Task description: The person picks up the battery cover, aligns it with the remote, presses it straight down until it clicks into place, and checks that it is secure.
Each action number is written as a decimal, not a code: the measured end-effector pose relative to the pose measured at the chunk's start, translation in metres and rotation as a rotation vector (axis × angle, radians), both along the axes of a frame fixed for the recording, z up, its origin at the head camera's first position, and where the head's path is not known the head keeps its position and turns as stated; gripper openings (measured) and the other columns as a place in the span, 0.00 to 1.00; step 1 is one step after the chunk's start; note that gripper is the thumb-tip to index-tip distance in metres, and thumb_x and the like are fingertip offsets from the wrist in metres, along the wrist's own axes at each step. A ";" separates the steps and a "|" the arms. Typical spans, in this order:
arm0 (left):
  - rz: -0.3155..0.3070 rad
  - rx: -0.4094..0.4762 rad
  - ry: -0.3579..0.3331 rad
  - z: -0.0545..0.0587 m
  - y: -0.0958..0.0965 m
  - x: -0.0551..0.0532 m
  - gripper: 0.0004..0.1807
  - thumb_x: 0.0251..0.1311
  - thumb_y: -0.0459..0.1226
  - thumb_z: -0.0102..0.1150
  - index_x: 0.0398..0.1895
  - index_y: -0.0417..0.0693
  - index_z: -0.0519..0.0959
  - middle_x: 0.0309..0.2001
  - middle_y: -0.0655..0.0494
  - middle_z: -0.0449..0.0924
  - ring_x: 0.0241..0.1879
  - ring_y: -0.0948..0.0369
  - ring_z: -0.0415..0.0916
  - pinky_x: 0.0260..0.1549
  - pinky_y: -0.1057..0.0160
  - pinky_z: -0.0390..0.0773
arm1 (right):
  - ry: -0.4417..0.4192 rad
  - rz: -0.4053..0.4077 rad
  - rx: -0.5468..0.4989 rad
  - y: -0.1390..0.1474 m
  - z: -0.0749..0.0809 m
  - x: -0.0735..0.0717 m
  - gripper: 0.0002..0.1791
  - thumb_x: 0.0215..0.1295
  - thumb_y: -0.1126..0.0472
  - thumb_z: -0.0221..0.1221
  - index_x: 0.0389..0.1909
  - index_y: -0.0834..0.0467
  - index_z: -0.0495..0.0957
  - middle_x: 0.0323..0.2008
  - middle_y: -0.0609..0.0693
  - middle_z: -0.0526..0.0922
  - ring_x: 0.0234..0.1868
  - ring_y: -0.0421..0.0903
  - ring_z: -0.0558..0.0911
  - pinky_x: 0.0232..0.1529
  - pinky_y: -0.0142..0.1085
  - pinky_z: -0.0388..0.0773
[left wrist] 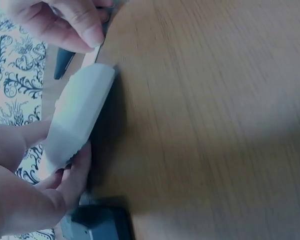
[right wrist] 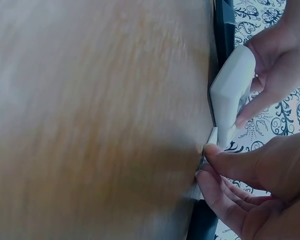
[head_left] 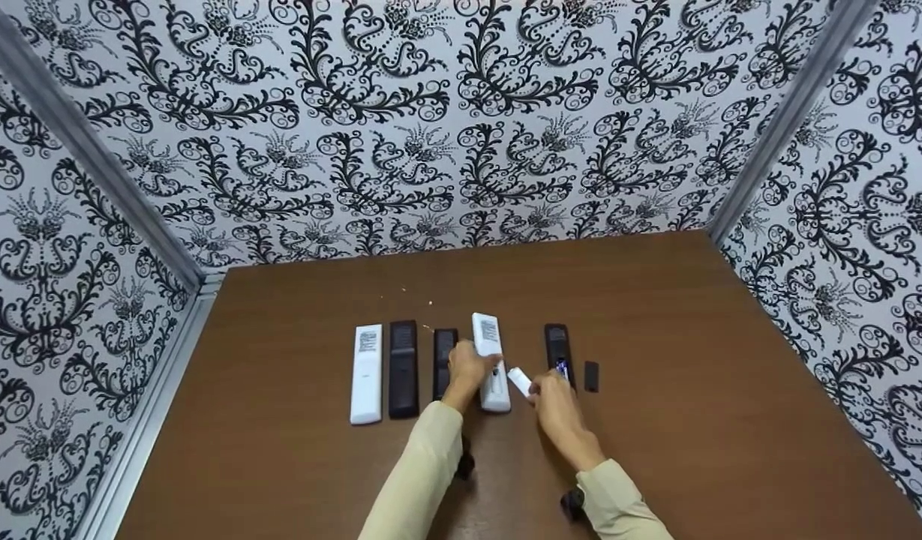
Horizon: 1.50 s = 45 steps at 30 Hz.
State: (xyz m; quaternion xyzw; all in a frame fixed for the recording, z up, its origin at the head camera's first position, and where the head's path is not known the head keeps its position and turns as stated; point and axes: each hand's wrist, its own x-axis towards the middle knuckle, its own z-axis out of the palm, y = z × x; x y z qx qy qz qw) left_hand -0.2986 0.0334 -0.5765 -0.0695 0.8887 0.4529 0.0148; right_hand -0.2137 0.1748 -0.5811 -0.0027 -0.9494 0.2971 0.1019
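Head view from above, facing forward and down, wrist views close, turned sideways, both sharing one white remote

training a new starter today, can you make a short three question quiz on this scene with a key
1. How many remotes are there in the head view?
2. True or false: the left hand is holding a small dark cover.
3. Fill in the blank: the loose white cover is pinched by the ____ hand.

Key:
1. Five: two white, three dark.
2. False; it holds a white remote.
3. Right, as in right hand.
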 end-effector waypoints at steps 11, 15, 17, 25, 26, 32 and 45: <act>-0.042 0.211 -0.090 0.003 -0.022 -0.002 0.18 0.60 0.36 0.65 0.48 0.30 0.83 0.40 0.38 0.87 0.39 0.54 0.84 0.40 0.60 0.84 | 0.040 0.007 0.019 0.000 0.003 0.001 0.05 0.57 0.66 0.70 0.25 0.59 0.84 0.37 0.54 0.85 0.41 0.57 0.85 0.43 0.50 0.82; -0.107 0.380 -0.138 -0.002 -0.029 -0.003 0.20 0.64 0.35 0.60 0.54 0.27 0.78 0.44 0.36 0.86 0.37 0.58 0.83 0.37 0.61 0.85 | 0.086 0.035 -0.074 -0.001 0.006 -0.002 0.05 0.57 0.68 0.69 0.26 0.59 0.83 0.40 0.57 0.87 0.44 0.57 0.85 0.47 0.51 0.81; -0.140 0.445 -0.151 -0.004 -0.033 -0.002 0.21 0.67 0.34 0.58 0.57 0.26 0.76 0.47 0.34 0.85 0.39 0.58 0.82 0.38 0.59 0.86 | 0.105 0.052 -0.111 -0.002 0.007 -0.004 0.04 0.56 0.69 0.70 0.26 0.61 0.83 0.37 0.58 0.88 0.42 0.55 0.86 0.45 0.49 0.82; -0.207 0.531 -0.116 -0.009 -0.039 0.001 0.22 0.71 0.33 0.54 0.63 0.26 0.70 0.53 0.32 0.80 0.49 0.52 0.80 0.46 0.52 0.85 | 0.075 0.097 -0.164 -0.007 0.016 -0.004 0.08 0.50 0.72 0.72 0.29 0.62 0.82 0.33 0.55 0.85 0.31 0.46 0.83 0.32 0.34 0.80; -0.210 0.533 -0.112 -0.008 -0.039 0.002 0.23 0.71 0.33 0.54 0.64 0.26 0.69 0.54 0.32 0.80 0.51 0.50 0.80 0.46 0.51 0.85 | 0.071 0.101 -0.149 -0.008 0.018 -0.004 0.08 0.51 0.72 0.72 0.30 0.62 0.82 0.33 0.55 0.85 0.32 0.46 0.83 0.32 0.34 0.80; -0.209 0.530 -0.104 -0.010 -0.039 0.001 0.23 0.72 0.33 0.53 0.65 0.27 0.68 0.56 0.32 0.79 0.55 0.49 0.79 0.49 0.52 0.84 | 0.108 0.100 -0.034 -0.012 0.028 -0.003 0.06 0.60 0.65 0.69 0.37 0.57 0.84 0.36 0.52 0.88 0.37 0.49 0.86 0.38 0.44 0.82; -0.199 0.537 -0.092 -0.011 -0.038 0.000 0.23 0.72 0.33 0.53 0.65 0.28 0.69 0.53 0.33 0.81 0.49 0.55 0.80 0.47 0.54 0.85 | 0.204 0.124 -0.216 -0.019 0.027 -0.015 0.07 0.62 0.68 0.66 0.41 0.62 0.82 0.34 0.56 0.89 0.35 0.50 0.87 0.36 0.40 0.84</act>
